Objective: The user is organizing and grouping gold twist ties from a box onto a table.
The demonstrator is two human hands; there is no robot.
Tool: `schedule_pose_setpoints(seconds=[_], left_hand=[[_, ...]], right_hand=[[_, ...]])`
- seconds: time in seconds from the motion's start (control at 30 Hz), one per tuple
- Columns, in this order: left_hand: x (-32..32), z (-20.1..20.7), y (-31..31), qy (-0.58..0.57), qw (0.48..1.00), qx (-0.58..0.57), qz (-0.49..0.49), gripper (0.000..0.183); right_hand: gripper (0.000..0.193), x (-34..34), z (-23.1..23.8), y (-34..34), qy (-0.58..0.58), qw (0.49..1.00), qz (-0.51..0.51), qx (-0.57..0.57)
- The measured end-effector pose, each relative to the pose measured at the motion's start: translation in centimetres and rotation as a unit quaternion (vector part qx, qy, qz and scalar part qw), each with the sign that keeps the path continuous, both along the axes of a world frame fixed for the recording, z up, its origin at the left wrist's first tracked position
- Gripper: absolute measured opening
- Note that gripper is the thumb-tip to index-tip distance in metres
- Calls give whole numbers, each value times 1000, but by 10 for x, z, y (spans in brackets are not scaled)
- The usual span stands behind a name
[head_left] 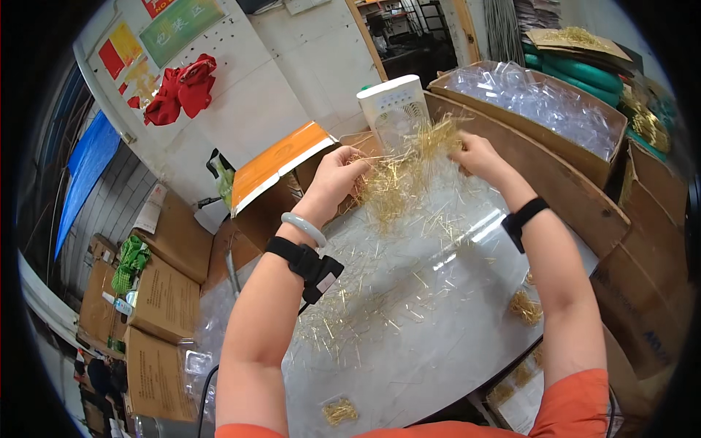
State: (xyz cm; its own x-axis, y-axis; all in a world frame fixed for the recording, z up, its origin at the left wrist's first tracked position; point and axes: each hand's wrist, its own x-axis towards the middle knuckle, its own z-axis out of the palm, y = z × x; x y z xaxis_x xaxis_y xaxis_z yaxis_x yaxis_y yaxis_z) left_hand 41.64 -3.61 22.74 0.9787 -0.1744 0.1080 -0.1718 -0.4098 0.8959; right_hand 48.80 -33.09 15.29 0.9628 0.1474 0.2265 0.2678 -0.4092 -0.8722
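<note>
Both my hands are raised over the far part of a pale, shiny table (438, 328). My left hand (337, 177) is closed at the edge of a loose tangle of thin gold wire pins (391, 186). Opposite it, my right hand (478, 155) grips a bunch of the same pins, blurred by motion at its upper end. Many gold pins lie scattered on the tabletop below. A small clear box (339, 411) filled with gold pins sits by the near edge, and a gold clump (526, 308) lies near my right forearm.
A white appliance with a grille (400, 113) stands at the table's far end. An orange-topped carton (281, 168) is at the left, with stacked cartons (164, 299) beyond. On the right, a long carton (533, 109) holds clear plastic packaging.
</note>
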Motion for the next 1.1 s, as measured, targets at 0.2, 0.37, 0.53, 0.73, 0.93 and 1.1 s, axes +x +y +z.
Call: schedule_pose_setpoints(seconds=[0.2, 0.37, 0.53, 0.73, 0.93, 1.1], left_hand=[[-3, 0, -2, 40, 993, 85, 74, 24], [5, -1, -1, 20, 998, 21, 64, 23], [13, -9, 3, 41, 998, 25, 45, 20], [14, -8, 2, 27, 998, -32, 48, 19], [19, -10, 4, -1, 990, -138, 14, 17], [19, -7, 6, 14, 984, -178, -21, 17]], right_hand=[[34, 6, -4, 1, -98, 989, -77, -80], [31, 31, -24, -10, -139, 979, -100, -111], [27, 13, 0, -6, 0, 996, -89, 18], [30, 16, -7, -11, 140, 974, -11, 176], [55, -1, 11, 15, 128, 908, 89, 390], [101, -10, 0, 40, 115, 949, 110, 270]])
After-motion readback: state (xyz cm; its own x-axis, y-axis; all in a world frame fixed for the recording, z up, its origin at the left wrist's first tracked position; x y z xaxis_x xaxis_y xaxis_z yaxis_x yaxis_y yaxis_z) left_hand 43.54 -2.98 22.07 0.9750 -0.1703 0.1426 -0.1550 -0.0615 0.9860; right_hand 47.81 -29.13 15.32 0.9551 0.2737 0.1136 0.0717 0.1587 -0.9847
